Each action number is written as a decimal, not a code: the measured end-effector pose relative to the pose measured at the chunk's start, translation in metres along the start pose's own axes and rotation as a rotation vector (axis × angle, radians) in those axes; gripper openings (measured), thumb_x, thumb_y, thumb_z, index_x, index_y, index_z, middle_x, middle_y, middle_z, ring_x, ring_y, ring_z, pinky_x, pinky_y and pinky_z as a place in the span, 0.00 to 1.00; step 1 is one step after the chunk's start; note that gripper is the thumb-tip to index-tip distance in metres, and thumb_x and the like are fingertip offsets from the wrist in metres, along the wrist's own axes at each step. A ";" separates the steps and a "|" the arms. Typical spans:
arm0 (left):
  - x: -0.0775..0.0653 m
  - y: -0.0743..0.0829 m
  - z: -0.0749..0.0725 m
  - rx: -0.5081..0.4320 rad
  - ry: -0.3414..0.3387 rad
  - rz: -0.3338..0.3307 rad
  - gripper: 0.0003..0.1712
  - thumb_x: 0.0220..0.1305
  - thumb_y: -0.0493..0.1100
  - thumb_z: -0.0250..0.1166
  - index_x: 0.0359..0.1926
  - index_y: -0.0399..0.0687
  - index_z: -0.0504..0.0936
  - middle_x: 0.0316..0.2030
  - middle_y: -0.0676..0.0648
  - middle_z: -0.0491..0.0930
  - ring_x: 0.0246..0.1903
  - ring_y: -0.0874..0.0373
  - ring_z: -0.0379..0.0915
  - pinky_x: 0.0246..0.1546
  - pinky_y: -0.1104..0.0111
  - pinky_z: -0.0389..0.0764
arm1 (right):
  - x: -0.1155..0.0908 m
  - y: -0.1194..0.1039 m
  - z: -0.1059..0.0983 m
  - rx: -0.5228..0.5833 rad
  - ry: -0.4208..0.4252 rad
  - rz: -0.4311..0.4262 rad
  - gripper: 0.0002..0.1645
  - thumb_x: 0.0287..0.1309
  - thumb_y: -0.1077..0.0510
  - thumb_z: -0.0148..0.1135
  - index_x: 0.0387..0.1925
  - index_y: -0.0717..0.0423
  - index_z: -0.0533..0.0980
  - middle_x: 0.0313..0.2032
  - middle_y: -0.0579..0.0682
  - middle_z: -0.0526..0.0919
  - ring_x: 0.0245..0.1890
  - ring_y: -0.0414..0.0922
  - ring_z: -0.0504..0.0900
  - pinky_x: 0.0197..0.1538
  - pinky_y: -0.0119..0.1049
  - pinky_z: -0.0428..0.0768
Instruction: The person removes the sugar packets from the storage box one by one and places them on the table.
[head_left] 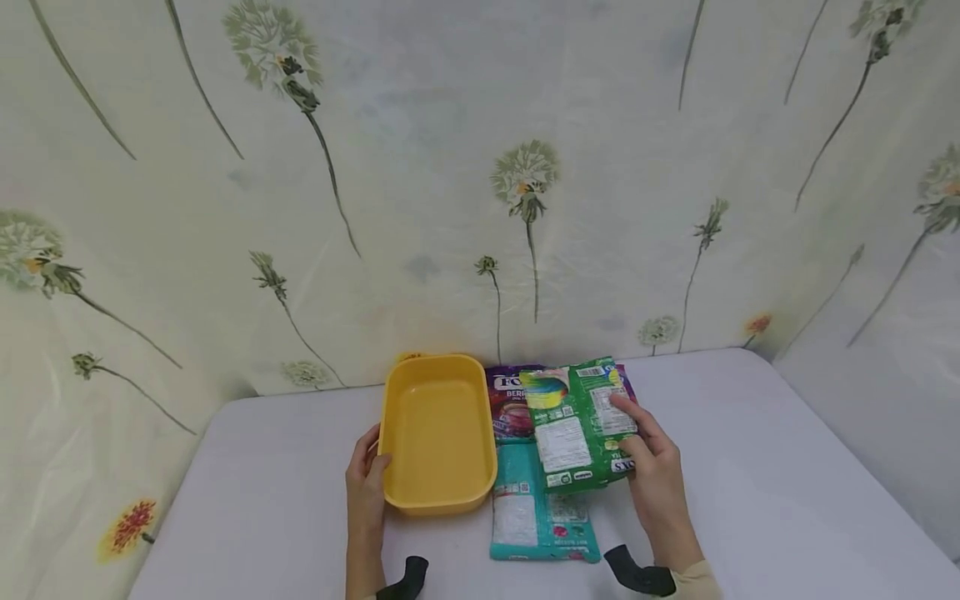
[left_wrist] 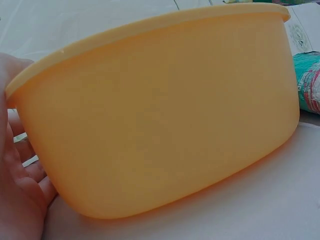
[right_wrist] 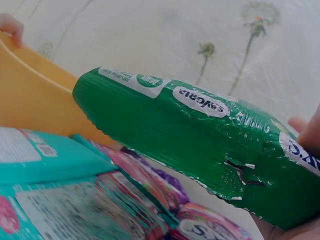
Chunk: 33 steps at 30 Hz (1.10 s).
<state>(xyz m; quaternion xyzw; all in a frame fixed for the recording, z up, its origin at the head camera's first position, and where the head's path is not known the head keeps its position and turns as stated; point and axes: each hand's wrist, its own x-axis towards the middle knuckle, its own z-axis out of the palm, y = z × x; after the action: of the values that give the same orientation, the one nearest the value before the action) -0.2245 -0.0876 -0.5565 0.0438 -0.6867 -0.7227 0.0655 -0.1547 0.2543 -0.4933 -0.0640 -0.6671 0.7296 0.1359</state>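
Observation:
My left hand [head_left: 365,487] grips the left side of a yellow plastic tub [head_left: 437,433], thumb over its rim and fingers against the outer wall. No contents show inside the tub. In my right hand [head_left: 660,492] is a green candy bag [head_left: 566,446], pinched at its right edge with the printed back facing up. The right wrist view shows the bag's crimped end with a small tear or notch. Below it lies a teal candy bag [head_left: 517,521], partly covered. Behind them, a purple berry candy bag [head_left: 510,417] sits beside the tub, mostly hidden by the green one.
A white-covered table [head_left: 750,500] carries everything. Flower-printed sheeting [head_left: 420,208] rises behind its back edge and at both sides. Black curved pieces [head_left: 405,577] stick out at both wrists. A pink candy bag [right_wrist: 210,220] peeks out under the teal one in the right wrist view.

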 end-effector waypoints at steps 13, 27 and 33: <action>0.002 -0.004 0.003 -0.019 0.002 0.013 0.26 0.65 0.32 0.48 0.63 0.48 0.70 0.62 0.44 0.70 0.58 0.52 0.69 0.47 0.84 0.72 | 0.005 0.006 -0.024 -0.039 0.105 0.038 0.32 0.63 0.69 0.37 0.67 0.50 0.64 0.73 0.46 0.53 0.66 0.39 0.61 0.49 0.18 0.75; 0.004 -0.003 0.001 0.015 0.005 -0.013 0.25 0.65 0.36 0.49 0.63 0.54 0.70 0.62 0.48 0.70 0.60 0.53 0.69 0.48 0.85 0.72 | 0.012 0.019 -0.039 -0.114 0.102 0.119 0.33 0.62 0.67 0.38 0.67 0.47 0.63 0.74 0.46 0.48 0.74 0.49 0.48 0.50 0.12 0.69; 0.003 -0.003 0.000 -0.004 0.005 -0.002 0.25 0.65 0.34 0.49 0.63 0.50 0.70 0.63 0.45 0.70 0.59 0.50 0.69 0.47 0.84 0.72 | 0.014 0.026 -0.042 -0.144 0.117 0.190 0.33 0.62 0.66 0.38 0.68 0.44 0.63 0.75 0.43 0.46 0.75 0.46 0.43 0.62 0.19 0.64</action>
<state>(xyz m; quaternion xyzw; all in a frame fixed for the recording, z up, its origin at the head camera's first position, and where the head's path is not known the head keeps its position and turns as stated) -0.2279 -0.0884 -0.5594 0.0460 -0.6849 -0.7241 0.0665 -0.1599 0.2963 -0.5219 -0.1792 -0.6994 0.6846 0.0998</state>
